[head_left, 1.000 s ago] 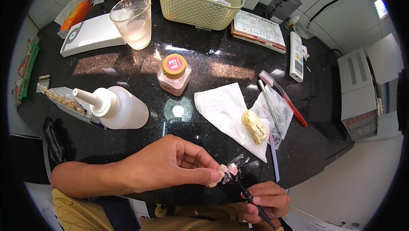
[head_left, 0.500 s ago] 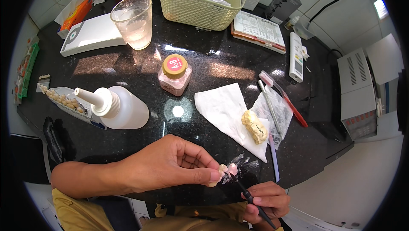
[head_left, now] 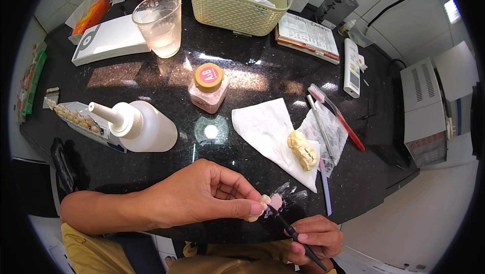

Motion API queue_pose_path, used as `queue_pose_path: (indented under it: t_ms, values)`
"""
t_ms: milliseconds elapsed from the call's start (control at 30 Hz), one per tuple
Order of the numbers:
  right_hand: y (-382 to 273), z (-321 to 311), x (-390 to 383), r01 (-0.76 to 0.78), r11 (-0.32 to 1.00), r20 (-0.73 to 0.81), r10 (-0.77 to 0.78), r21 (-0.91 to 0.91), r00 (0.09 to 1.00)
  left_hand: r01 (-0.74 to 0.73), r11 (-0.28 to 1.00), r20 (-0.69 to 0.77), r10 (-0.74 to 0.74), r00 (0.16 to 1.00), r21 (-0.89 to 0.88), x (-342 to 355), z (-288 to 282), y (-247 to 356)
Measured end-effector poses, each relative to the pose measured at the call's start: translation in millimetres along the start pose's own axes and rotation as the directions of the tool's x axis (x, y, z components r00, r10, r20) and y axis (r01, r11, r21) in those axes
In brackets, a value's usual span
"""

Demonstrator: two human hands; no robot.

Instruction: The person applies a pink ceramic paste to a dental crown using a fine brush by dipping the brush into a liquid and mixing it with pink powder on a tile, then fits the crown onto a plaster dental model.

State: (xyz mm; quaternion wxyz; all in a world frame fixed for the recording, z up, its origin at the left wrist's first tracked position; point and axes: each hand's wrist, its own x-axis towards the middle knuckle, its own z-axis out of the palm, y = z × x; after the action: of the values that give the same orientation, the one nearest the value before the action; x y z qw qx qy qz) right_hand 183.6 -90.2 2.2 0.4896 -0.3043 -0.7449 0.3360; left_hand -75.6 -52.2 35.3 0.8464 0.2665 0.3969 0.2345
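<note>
My left hand [head_left: 217, 198] pinches a small cream-coloured dental piece [head_left: 264, 200] with tooth-like bumps between thumb and fingers. My right hand [head_left: 318, 237] grips a slim black pen-shaped tool [head_left: 288, 226]; its tip touches or nearly touches the piece. Just right of the piece lies a pink paste patch [head_left: 276, 201] on the dark counter, with whitish smears around it. Beyond, a cream dental cast [head_left: 303, 151] with handwriting lies on a white tissue [head_left: 262, 122]. Part of the dental piece is hidden by my fingers.
On the counter are a white spouted bottle [head_left: 149, 127], a pink jar with gold lid [head_left: 208, 89], a plastic cup of liquid [head_left: 164, 36], a green basket [head_left: 237, 8], a red toothbrush [head_left: 348, 132], a lilac stick [head_left: 325, 188] and a white remote [head_left: 351, 69].
The black tool's tip has shifted slightly left, closer to the dental piece, and more of the pink patch shows. My left hand has stayed nearly still.
</note>
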Motion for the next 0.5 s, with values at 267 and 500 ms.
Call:
queue_pose_path:
  t_ms: [267,500]
  values:
    - [-0.2,0.4,-0.2,0.001,1.000,-0.001,-0.001,-0.014,1.000,0.000,1.000,0.004,0.000,1.000,0.001,-0.4,0.0,0.1]
    - [1.6,0.8,-4.7,-0.006,0.997,-0.050,0.010,0.071,0.999,-0.007,1.000,0.003,0.007,1.000,0.006,-0.2,0.3,-0.3]
